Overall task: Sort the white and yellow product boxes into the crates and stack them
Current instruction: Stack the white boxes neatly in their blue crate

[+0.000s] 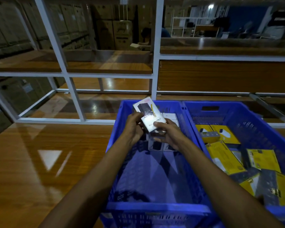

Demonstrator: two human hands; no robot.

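Observation:
A white product box [149, 115] is held tilted above the left blue crate [156, 208], gripped from both sides. My left hand [134, 127] clasps its left edge and my right hand [167, 134] holds its lower right end. Under the hands, more white boxes [170, 116] lie at the far end of that crate; most of its floor is bare. The right blue crate [237, 111] stands beside it and holds several yellow boxes [224, 156], some lying askew.
Both crates rest on a glossy wooden table [39, 162]. A white metal frame with glass panes [72, 96] runs just behind the crates. Stacked cartons [122, 33] and another person [146, 38] are far behind the glass.

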